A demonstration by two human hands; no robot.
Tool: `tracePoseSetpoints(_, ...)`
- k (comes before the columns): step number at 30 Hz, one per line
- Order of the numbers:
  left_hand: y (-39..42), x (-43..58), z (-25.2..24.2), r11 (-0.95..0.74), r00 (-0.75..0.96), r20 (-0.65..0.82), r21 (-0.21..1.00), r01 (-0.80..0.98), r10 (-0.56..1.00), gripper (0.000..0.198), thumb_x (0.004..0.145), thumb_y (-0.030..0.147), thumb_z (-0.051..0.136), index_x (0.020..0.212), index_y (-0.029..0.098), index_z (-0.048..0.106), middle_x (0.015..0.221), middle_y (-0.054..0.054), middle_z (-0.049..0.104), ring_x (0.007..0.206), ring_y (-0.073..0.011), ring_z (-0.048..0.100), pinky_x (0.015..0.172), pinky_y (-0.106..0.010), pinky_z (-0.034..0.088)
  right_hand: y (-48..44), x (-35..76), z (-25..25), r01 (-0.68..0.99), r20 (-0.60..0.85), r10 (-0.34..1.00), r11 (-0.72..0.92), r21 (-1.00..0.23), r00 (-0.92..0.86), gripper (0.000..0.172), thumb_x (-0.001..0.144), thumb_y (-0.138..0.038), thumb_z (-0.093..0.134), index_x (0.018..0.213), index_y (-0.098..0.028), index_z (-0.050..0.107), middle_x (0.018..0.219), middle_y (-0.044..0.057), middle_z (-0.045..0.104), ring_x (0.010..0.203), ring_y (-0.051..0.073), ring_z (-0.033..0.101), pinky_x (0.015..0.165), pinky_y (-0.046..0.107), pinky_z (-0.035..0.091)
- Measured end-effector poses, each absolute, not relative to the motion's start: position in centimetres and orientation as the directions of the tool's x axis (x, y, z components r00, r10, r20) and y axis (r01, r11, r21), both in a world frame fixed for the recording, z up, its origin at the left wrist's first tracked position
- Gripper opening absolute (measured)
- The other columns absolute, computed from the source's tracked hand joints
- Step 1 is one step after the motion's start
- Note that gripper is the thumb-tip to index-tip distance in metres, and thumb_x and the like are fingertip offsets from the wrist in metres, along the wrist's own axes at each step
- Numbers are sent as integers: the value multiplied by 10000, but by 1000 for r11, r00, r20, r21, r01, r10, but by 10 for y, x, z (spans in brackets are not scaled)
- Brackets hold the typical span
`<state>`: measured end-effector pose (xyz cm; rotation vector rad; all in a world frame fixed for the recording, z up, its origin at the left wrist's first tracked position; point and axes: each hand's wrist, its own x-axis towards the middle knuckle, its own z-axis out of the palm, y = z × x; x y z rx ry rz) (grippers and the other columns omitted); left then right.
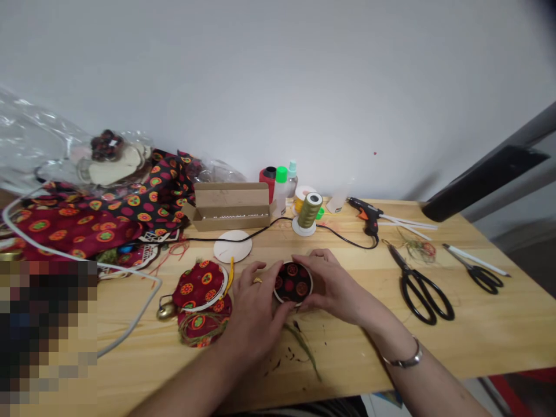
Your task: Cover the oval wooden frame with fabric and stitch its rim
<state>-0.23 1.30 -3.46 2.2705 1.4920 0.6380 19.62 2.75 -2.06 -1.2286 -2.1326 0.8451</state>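
A small round disc covered in dark patterned fabric (292, 282), with a pale rim, is held just over the wooden table. My left hand (257, 298) grips its left edge with thumb and fingers. On the opposite side my right hand (332, 286) closes round the right edge. Left of my left hand lie red patterned fabric rounds (202, 285) with a white edge, a coil of green cord (202, 329) and a brass bell (166, 310). Below the disc, a green strip (305, 350) lies among dark fabric scraps. The disc's underside is hidden.
Large black-handled scissors (423, 292) and smaller scissors (480, 275) lie to the right. Along the wall stand a glue gun (369, 217), a green thread spool (310, 211), bottles (281, 188) and an open cardboard box (232, 208). Patterned cloth (78, 226) and a white cable (141, 318) occupy the left.
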Motion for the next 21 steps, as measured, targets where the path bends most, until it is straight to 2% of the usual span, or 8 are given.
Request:
tracePoseSetpoints(8,13,-2,-36,-384,343,177,516,766,922,534,760,281,572,1258,149,430,1114,-134,598,1167,-317,365,931,-516,335,29,196,-21,563,118,883,387,-730,-454,716,668,-290,741,1299,-233,409,1123,63,539,1058,227,376,945,389,364)
tracePoseSetpoints(16,14,-2,-35,-399,352,191,501,768,916,524,766,287,565,1246,119,440,1120,-154,593,1139,-319,381,919,-520,343,29,196,-20,581,111,885,387,-716,-452,684,695,-312,716,1301,-247,405,1130,72,543,1075,242,395,934,423,361)
tracePoseSetpoints(21,15,-1,-34,-397,360,175,501,769,917,526,771,280,558,1256,121,430,1117,-142,599,1155,-323,363,931,-519,327,27,196,-20,582,110,890,377,-720,-442,720,682,-303,729,1314,-255,389,1145,75,545,1080,238,421,927,430,372)
